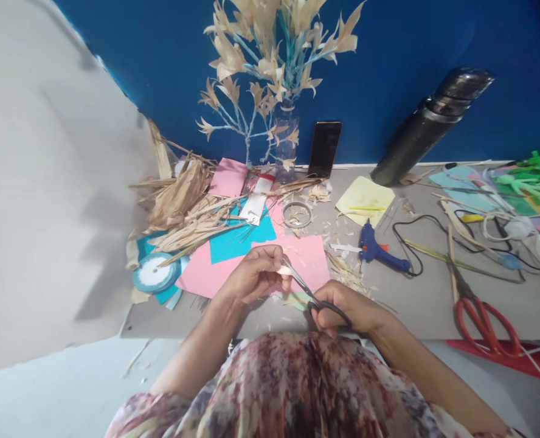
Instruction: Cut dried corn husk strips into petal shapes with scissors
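My left hand (255, 274) is closed in a pinch on a small pale strip of dried leaf (286, 269), held over the pink paper (306, 255) at the table's front. My right hand (349, 309) grips the black handles of small scissors (307, 291). Their blades point up and left and meet the strip at my left fingertips. Both hands are close to my body, above the table's front edge.
A heap of dried husk (183, 207) and a teal ribbon spool (154, 272) lie left. A blue glue gun (379, 249) with black cord, red-handled scissors (484, 319), a dark flask (429, 121), a phone (325, 149) and a vase of husk flowers (279, 73) stand behind and right.
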Tool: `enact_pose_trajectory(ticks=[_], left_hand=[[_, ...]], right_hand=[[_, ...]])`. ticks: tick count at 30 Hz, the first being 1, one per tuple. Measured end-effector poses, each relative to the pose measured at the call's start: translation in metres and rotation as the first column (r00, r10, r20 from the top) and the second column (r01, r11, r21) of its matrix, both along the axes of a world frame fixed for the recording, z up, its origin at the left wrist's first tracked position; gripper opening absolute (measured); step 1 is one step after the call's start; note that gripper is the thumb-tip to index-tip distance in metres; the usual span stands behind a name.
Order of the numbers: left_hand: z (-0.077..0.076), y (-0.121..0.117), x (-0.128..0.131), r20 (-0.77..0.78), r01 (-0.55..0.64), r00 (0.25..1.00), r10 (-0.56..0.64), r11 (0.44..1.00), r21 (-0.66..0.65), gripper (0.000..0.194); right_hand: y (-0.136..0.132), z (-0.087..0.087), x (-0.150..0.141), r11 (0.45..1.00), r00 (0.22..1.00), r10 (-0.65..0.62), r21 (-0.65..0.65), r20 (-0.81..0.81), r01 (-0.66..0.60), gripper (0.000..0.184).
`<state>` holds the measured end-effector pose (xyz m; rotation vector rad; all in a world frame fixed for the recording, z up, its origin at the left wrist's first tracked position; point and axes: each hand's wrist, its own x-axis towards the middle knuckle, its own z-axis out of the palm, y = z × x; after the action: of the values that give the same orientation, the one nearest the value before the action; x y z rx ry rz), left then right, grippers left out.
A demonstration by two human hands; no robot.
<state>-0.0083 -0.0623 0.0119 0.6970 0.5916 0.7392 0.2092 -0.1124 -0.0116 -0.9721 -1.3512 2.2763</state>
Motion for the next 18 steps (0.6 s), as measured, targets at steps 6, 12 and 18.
enact_pose_trajectory(ticks=[6, 12, 18], left_hand=[[-0.0014, 0.0018, -0.0006, 0.006, 0.033, 0.999, -0.032, 0.999, -0.012, 0.012], [-0.0043, 0.0028, -0.0013, 0.013, 0.044, 0.999, -0.043, 0.999, -0.016, 0.013], [-0.0043, 0.0027, -0.0012, 0.009, 0.035, 0.999, -0.035, 0.999, -0.017, 0.011]], right_hand=[[0.002, 0.0031, 0.001, 0.999, 0.999, 0.03, 0.013, 0.018, -0.03, 0.042], [0.0023, 0.0021, 0.0024, 0.998, 0.999, 0.043, 0.038, 0.029, -0.044, 0.041], [0.0026, 0.0027, 0.002, 0.998, 0.998, 0.041, 0.053, 0.043, -0.043, 0.033]])
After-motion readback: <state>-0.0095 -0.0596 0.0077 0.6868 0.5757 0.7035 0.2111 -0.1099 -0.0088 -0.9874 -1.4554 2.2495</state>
